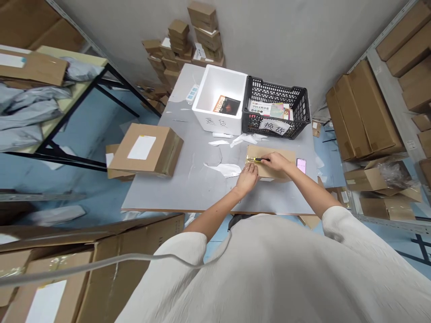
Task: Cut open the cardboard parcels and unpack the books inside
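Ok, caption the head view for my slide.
Right hand holds a cutter at one end of a cardboard box, left hand close by.

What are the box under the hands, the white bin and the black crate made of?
The box looks like matte cardboard: dull, flat brown faces. The white bin seems to be smooth foam, judging by its thick walls. The black crate is probably satin molded plastic, given its regular openwork grid.

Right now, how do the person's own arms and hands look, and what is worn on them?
Loose, off-white sleeves end near the elbows, leaving the forearms bare. A pale cable crosses the left sleeve. Neither hand is gloved; the left hand seems to wear a thin ring.
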Demonstrator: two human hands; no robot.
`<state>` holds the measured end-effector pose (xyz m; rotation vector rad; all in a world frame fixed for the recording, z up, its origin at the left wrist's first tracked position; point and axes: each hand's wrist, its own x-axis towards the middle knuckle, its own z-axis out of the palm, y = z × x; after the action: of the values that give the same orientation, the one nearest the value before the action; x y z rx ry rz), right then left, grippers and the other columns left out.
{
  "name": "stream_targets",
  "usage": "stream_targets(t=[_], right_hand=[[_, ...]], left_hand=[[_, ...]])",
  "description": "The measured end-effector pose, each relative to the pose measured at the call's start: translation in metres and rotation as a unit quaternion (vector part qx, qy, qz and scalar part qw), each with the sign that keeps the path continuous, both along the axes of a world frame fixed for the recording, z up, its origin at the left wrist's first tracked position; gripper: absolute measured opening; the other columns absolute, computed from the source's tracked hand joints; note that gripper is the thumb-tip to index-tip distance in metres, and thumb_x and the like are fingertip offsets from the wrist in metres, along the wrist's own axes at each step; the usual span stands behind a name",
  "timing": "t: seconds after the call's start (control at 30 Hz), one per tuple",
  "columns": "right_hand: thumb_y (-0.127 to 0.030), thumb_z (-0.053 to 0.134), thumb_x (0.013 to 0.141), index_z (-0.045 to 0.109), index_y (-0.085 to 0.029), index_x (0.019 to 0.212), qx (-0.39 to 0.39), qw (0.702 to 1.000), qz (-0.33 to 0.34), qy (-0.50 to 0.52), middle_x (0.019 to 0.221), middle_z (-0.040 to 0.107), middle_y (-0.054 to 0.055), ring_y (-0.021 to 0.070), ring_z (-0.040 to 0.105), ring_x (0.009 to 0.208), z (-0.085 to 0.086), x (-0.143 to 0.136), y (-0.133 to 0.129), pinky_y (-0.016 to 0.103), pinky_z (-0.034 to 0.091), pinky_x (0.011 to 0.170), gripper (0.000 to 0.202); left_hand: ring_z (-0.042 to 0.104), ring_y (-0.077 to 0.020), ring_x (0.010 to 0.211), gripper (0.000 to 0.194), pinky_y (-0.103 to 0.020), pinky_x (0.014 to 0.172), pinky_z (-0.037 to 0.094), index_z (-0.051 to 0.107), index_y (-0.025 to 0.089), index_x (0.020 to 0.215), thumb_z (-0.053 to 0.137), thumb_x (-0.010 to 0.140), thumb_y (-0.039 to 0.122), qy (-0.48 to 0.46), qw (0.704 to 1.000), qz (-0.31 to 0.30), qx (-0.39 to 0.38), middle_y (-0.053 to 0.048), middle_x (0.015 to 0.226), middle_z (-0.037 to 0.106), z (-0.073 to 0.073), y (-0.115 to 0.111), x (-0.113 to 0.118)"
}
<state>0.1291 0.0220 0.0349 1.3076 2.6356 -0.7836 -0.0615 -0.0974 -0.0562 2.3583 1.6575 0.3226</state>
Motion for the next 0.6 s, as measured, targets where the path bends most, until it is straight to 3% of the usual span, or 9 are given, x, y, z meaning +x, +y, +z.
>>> stream_targets(t=[0.6], right_hand=[[-0.059, 0.065, 0.111, 0.088, -0.026, 0.13, -0.017, 1.0, 0.021, -0.004, 0.125, 0.089, 0.011, 0.0289, 0.079, 0.106, 0.006, 0.001, 0.011, 0.032, 0.051, 0.092, 0.045]], left_hand=[[0.054, -0.0398, 0.163, 0.054, -0.054, 0.137, 0.043, 0.061, 0.0, 0.16, 0.052, 0.111, 0.023, -0.005, 1.0, 0.0, -0.003, -0.032, 0.167, 0.06, -0.001, 0.0, 0.0]])
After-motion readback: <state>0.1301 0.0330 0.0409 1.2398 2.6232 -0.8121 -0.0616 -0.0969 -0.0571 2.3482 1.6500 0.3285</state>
